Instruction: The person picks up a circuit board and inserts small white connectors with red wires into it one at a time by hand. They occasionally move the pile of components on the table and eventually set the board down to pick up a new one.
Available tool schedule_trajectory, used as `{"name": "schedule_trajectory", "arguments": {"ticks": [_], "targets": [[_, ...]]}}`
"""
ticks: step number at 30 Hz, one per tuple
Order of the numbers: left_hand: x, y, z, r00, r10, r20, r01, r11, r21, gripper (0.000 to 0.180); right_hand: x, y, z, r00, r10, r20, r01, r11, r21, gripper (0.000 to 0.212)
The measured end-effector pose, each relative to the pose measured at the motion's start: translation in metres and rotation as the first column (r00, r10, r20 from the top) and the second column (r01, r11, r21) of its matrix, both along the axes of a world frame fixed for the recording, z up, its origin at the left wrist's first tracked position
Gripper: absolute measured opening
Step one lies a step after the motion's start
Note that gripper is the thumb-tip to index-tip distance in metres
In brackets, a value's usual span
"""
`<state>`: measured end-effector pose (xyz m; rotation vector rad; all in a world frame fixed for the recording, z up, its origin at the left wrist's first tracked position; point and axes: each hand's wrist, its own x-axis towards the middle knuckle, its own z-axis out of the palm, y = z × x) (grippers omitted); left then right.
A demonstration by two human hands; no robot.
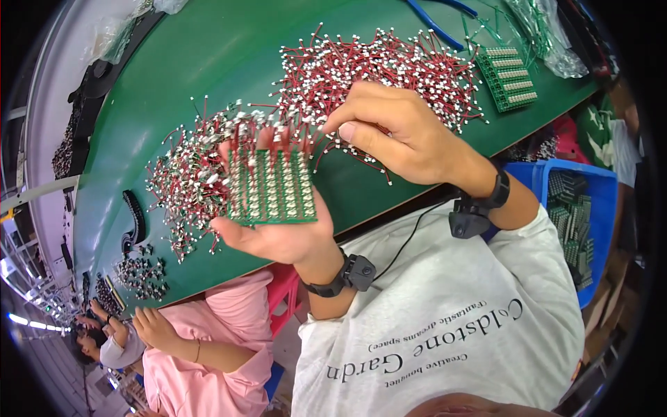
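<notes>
In the head view, the left hand [278, 243] holds a green board [272, 186] from beneath, above the table [174, 76]. The right hand [406, 132] has thumb and forefinger nearly together beside it; whether they pinch a wire, I cannot tell. Two wire piles, left [184, 163] and far [389, 62], crowd the board. Rightward are more boards [511, 83] and a blue bin [603, 229]; leftward, a co-worker's hand [158, 330].
</notes>
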<state>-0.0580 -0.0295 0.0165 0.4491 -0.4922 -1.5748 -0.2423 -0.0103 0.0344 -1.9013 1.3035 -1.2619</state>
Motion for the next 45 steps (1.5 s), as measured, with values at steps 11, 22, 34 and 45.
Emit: {"name": "schedule_trajectory", "arguments": {"ticks": [11, 22, 34, 45], "targets": [[0.036, 0.007, -0.002, 0.998, 0.069, -0.011, -0.069, 0.987, -0.143, 0.092, -0.02, 0.04, -0.017, 0.886, 0.155, -0.437, -0.174, 0.985, -0.002, 0.015], [0.04, 0.01, -0.005, 0.997, 0.078, 0.017, -0.076, 0.993, -0.095, 0.093, -0.01, 0.032, -0.022, 0.878, 0.195, -0.438, -0.222, 0.975, -0.012, 0.016], [0.019, 0.007, -0.005, 0.981, -0.036, -0.193, 0.011, 0.992, -0.129, 0.09, 0.004, -0.004, 0.008, 0.992, 0.102, 0.069, -0.096, 0.992, -0.083, 0.011], [0.011, 0.018, -0.005, 1.0, 0.024, 0.013, -0.024, 0.998, -0.055, 0.088, 0.04, 0.009, -0.002, 0.957, 0.179, 0.229, -0.23, 0.948, 0.22, 0.017]]}}
